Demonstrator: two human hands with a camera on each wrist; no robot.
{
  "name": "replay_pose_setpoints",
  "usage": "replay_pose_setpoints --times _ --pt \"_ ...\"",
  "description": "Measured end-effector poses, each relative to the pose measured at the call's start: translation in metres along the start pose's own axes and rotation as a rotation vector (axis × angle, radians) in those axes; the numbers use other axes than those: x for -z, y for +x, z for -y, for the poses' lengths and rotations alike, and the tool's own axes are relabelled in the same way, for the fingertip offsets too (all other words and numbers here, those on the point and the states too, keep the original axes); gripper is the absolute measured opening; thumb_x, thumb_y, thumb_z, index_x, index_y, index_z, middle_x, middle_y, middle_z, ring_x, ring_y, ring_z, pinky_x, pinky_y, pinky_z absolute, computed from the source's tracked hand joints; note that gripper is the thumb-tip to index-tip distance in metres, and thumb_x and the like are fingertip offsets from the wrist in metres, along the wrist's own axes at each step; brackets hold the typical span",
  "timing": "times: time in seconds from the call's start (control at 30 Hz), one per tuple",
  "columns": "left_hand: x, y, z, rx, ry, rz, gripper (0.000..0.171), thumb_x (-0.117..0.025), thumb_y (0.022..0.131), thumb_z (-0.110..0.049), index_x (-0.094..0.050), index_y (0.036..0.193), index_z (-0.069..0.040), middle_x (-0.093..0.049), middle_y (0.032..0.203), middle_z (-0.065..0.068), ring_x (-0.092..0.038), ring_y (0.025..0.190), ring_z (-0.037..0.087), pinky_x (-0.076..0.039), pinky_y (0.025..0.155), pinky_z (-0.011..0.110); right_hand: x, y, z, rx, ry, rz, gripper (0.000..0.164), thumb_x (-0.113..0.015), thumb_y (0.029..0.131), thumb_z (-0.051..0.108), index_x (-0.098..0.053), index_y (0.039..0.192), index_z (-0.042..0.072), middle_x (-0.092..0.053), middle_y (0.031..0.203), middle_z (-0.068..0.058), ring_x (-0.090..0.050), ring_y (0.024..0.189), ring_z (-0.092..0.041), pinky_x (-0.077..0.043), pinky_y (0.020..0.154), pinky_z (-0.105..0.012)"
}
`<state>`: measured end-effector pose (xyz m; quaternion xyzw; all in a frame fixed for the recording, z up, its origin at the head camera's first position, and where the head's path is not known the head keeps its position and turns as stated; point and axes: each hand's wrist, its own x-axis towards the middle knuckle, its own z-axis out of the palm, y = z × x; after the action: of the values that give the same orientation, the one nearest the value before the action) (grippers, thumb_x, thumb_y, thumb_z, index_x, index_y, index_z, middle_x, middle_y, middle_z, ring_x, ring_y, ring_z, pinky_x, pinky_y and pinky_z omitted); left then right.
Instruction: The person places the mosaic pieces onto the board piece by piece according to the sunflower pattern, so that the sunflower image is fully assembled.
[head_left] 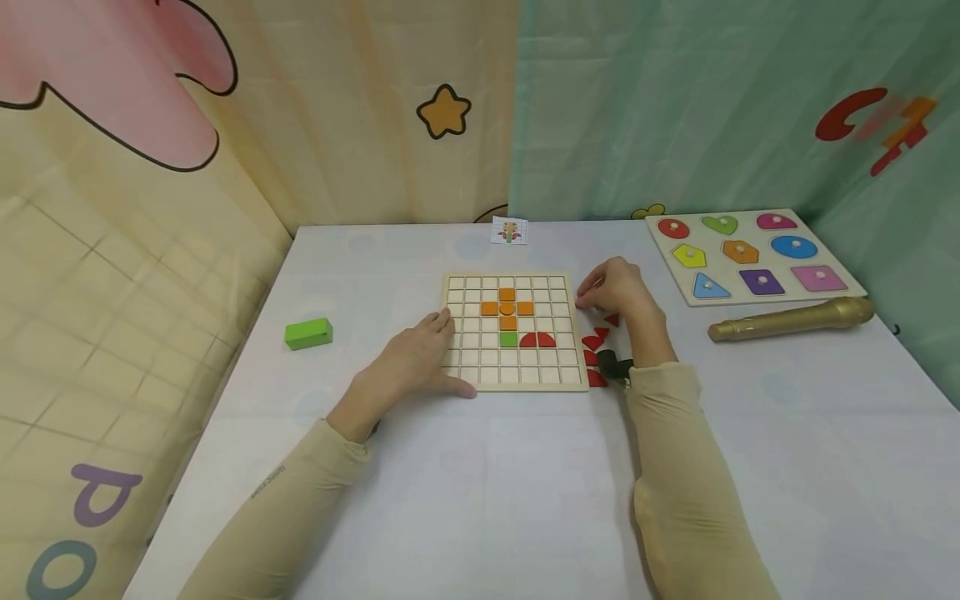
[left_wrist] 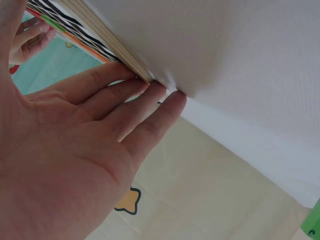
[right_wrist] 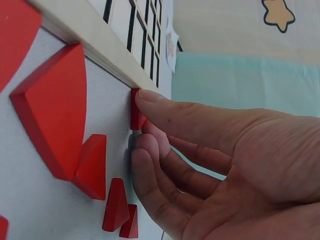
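Note:
A wooden grid board (head_left: 532, 387) lies flat on the white table. On it are several orange squares (head_left: 507, 322) around an orange round piece (head_left: 507, 308), a green square (head_left: 508, 339) and two red rounded pieces (head_left: 547, 340). My left hand (head_left: 408, 358) rests at the board's left side, its fairly straight fingers touching the edge and its thumb by the near corner. Beyond the board's right edge, my right hand (head_left: 618, 287) pinches a small red block (right_wrist: 135, 110) between thumb and fingers. Several loose red pieces (right_wrist: 55, 110) lie beside that edge, below the right hand.
At left stands a green box (head_left: 308, 334). A small picture card (head_left: 509, 230) is behind the board. A shape puzzle board (head_left: 675, 287) and a gold microphone (head_left: 791, 319) lie at right. Curtains (head_left: 637, 100) hang behind the table.

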<state>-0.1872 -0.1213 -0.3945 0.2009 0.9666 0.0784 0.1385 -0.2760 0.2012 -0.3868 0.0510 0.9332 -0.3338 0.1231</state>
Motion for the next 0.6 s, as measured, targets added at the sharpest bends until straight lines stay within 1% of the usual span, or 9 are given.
replay_pose_setpoints --times 0.2,0.33,0.43,0.53,0.6 --pt "0.0002 -0.0001 -0.0008 0.003 0.0 0.001 0.126 -0.086 0.077 -0.066 -0.028 0.162 0.008 -0.018 0.174 0.023 -0.023 0.161 0.039 -0.037 0.123 0.056 0.0025 0.0005 -0.0024 0.029 0.009 0.031 0.02 -0.08 0.095 0.016 -0.074 0.108 0.002 -0.064 0.095 -0.011 -0.058 0.081 -0.026 -0.053 0.064 -0.033" --pt "0.0002 0.0005 -0.0009 0.004 0.001 0.001 0.127 -0.085 0.077 -0.066 -0.028 0.162 0.008 -0.018 0.174 0.023 -0.022 0.161 0.038 -0.037 0.123 0.055 0.0072 0.0011 -0.0073 0.045 0.014 0.03 0.022 -0.078 0.096 0.02 -0.074 0.109 0.003 -0.066 0.098 -0.012 -0.057 0.08 -0.027 -0.053 0.062 -0.034" --pt "0.0001 0.0007 -0.0009 0.004 -0.003 0.001 0.127 -0.086 0.077 -0.066 -0.027 0.162 0.008 -0.018 0.174 0.023 -0.022 0.161 0.038 -0.037 0.123 0.056 0.009 -0.0001 -0.0086 0.063 0.052 0.002 0.023 -0.077 0.097 0.021 -0.073 0.111 0.003 -0.067 0.101 -0.013 -0.056 0.085 -0.027 -0.053 0.064 -0.034" --pt "-0.0001 0.0002 -0.0008 0.007 -0.007 0.004 0.127 -0.086 0.077 -0.066 -0.027 0.163 0.007 -0.018 0.174 0.022 -0.022 0.162 0.039 -0.037 0.124 0.056 0.0064 -0.0015 -0.0045 0.111 0.11 -0.04 0.023 -0.078 0.097 0.019 -0.073 0.11 0.001 -0.068 0.102 -0.014 -0.057 0.091 -0.027 -0.052 0.07 -0.033" --pt "-0.0004 0.0 -0.0007 0.009 -0.008 0.005 0.127 -0.086 0.077 -0.066 -0.027 0.163 0.007 -0.018 0.174 0.022 -0.022 0.162 0.038 -0.036 0.124 0.056 0.0025 -0.0016 0.0004 0.147 0.133 -0.059 0.022 -0.078 0.096 0.017 -0.073 0.108 -0.001 -0.069 0.103 -0.016 -0.057 0.093 -0.027 -0.049 0.073 -0.034"
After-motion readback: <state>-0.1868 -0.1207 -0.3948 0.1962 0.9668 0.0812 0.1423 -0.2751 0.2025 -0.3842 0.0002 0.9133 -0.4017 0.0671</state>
